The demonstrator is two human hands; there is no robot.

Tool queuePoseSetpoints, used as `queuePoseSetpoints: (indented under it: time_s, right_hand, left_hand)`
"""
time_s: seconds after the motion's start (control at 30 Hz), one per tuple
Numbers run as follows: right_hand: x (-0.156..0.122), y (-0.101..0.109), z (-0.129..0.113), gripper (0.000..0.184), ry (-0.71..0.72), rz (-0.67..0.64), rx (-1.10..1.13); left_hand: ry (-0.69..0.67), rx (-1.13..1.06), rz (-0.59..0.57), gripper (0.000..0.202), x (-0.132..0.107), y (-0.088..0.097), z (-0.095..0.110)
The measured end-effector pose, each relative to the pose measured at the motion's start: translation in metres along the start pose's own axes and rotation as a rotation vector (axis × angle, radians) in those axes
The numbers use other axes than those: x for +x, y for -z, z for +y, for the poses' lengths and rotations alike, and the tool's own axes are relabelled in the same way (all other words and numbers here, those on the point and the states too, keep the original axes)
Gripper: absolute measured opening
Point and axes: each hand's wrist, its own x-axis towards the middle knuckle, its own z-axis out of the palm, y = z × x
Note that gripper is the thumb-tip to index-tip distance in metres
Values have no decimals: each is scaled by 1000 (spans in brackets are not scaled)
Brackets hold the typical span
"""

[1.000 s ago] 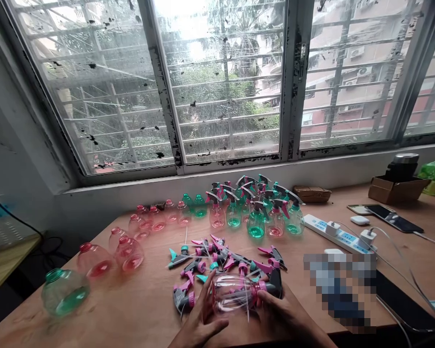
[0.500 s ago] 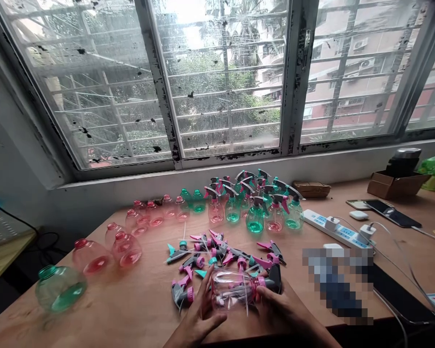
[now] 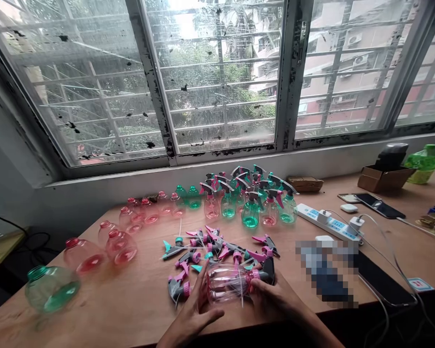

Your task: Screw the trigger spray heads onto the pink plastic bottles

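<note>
A clear pink spray bottle (image 3: pixel 225 284) lies on its side between both hands near the front edge of the wooden table (image 3: pixel 130 299). My left hand (image 3: pixel 194 316) cups the bottle's base, fingers curled around it. Around the pink collar and dark trigger head (image 3: pixel 263 275) at the bottle's neck, my right hand (image 3: pixel 275 302) is closed. A pile of loose pink, teal and grey trigger heads (image 3: pixel 210 246) lies just beyond the bottle.
Several capless pink bottles (image 3: pixel 119 246) and a green one (image 3: pixel 50 292) lie at left. Finished spray bottles (image 3: pixel 250 203) stand by the window sill. A power strip (image 3: pixel 329 223), phones (image 3: pixel 379 207), a cardboard box (image 3: pixel 377 180) and cables sit at right.
The view has drifted slightly up and to the right, so everything sits a little lower-left. Both hands stay on the pink bottle, the right hand working at its trigger head.
</note>
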Motion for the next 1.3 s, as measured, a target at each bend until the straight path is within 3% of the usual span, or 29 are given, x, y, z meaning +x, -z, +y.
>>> queuePoseSetpoints:
  time_s: [0.17, 0.47, 0.67, 0.9, 1.3]
  right_hand:
    - [1, 1, 2, 55, 5, 9, 18]
    - [2, 0, 6, 52, 1, 19, 48]
    - [1, 6, 8, 51, 25, 34, 15]
    - [2, 3, 4, 44, 42, -49, 32]
    - [-1, 4, 1, 46, 31, -34, -37]
  left_hand:
    - [74, -27, -43, 99, -2, 7, -3]
    - [-27, -21, -7, 108, 1, 7, -17]
    - [23, -80, -4, 101, 1, 9, -21]
    - [-19, -36, -15, 105, 2, 4, -14]
    - [18, -53, -9, 105, 1, 9, -20]
